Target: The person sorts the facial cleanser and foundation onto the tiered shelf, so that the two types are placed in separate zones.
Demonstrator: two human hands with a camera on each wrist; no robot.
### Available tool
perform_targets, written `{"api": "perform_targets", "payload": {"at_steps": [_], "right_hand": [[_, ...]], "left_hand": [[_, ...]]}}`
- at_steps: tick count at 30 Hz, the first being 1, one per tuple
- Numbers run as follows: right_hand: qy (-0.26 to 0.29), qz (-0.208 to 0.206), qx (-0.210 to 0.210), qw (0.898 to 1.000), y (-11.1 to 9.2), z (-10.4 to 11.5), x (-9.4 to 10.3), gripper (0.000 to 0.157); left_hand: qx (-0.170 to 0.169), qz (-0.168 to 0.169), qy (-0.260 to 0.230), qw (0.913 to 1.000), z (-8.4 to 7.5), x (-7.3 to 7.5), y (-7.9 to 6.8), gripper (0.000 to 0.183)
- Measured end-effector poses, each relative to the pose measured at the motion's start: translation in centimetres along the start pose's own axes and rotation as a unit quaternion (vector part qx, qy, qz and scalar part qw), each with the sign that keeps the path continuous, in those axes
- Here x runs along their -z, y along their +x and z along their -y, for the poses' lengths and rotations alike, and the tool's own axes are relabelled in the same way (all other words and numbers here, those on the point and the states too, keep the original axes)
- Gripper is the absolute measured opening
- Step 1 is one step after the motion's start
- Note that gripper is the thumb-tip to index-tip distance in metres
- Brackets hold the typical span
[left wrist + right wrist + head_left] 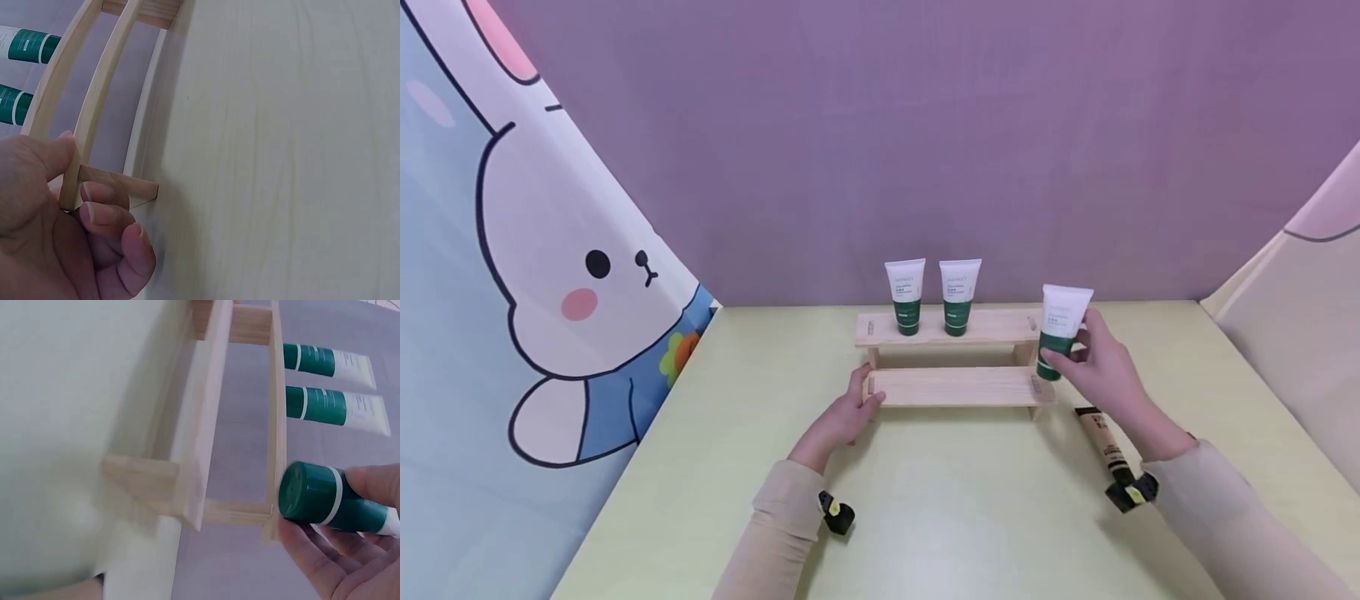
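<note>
A two-tier wooden rack (pixel 962 387) stands on the table. My left hand (pixel 844 410) grips the left end of its lower shelf; the left wrist view shows the thumb on top and curled fingers (pixel 106 215) beneath. Two white and green tubes, a left one (pixel 907 292) and a right one (pixel 958 292), stand upright on the upper shelf, caps down. In my right hand (pixel 1101 362) a third white and green tube (pixel 1063 321) is held cap down, slightly tilted, at the rack's right end. Its green cap (pixel 303 492) is close to the upper shelf in the right wrist view; whether they touch I cannot tell.
A beige tube with black ends (pixel 1105 442) lies on the table (pixel 955 508) below my right forearm, partly covered by the wrist camera (pixel 1131 493). Behind the rack rises a purple backdrop (pixel 880 150). A rabbit-print cloth (pixel 580 275) hangs at the left.
</note>
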State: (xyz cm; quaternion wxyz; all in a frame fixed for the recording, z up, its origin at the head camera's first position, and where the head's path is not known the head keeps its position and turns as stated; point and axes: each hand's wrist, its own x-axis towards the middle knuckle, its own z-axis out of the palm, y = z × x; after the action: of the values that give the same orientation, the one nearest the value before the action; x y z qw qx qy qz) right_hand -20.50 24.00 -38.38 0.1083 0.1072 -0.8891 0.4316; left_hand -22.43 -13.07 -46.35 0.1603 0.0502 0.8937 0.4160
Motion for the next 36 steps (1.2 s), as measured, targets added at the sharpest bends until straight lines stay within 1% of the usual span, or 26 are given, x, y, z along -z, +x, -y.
{"api": "perform_targets", "payload": {"at_steps": [2,5,10,13,16,19,23,26,30,32,34,36], "right_hand": [[0.020,-0.017,-0.003,1.000,1.1,0.3,-0.4,0.056],[0.031,-0.033,0.002,0.999,2.5,0.7,-1.3,0.054],[0.050,-0.038,0.042,0.997,4.7,1.1,-3.2,0.053],[0.052,-0.028,0.047,0.997,6.0,1.1,-4.2,0.052],[0.046,-0.006,0.033,0.998,6.8,0.9,-4.8,0.051],[0.034,0.017,0.016,0.999,7.0,0.6,-5.0,0.050],[0.027,0.039,0.008,0.999,6.9,0.5,-4.9,0.050],[0.029,0.049,0.000,0.998,6.4,0.6,-4.6,0.055],[0.029,0.029,-0.006,0.999,4.8,0.7,-3.6,0.069],[0.023,0.020,-0.003,1.000,3.8,0.8,-3.0,0.072],[0.007,0.014,0.011,1.000,2.9,0.8,-2.2,0.067],[-0.019,0.013,0.026,0.999,2.0,0.8,-1.5,0.057]], "left_hand": [[-0.002,-0.001,-0.001,1.0000,0.0,0.0,0.0,0.065],[-0.006,0.001,-0.004,1.0000,0.0,-0.1,-0.1,0.065],[-0.009,0.003,-0.001,1.0000,0.3,-0.2,-0.1,0.066],[-0.009,0.001,0.000,1.0000,0.5,-0.2,0.0,0.065],[-0.012,-0.003,-0.005,0.9999,0.5,-0.2,0.1,0.065],[-0.014,-0.001,-0.011,0.9998,0.4,-0.2,0.1,0.066],[-0.017,0.001,-0.014,0.9998,0.5,-0.3,-0.1,0.065],[-0.017,0.000,-0.009,0.9998,0.7,-0.6,-0.1,0.065],[-0.016,0.003,-0.009,0.9998,0.7,-0.7,0.0,0.065],[-0.017,0.004,-0.009,0.9998,0.7,-0.6,0.1,0.065],[-0.017,0.000,-0.009,0.9998,0.6,-0.6,0.2,0.065],[-0.020,-0.005,-0.004,0.9998,0.5,-0.5,0.2,0.064]]}}
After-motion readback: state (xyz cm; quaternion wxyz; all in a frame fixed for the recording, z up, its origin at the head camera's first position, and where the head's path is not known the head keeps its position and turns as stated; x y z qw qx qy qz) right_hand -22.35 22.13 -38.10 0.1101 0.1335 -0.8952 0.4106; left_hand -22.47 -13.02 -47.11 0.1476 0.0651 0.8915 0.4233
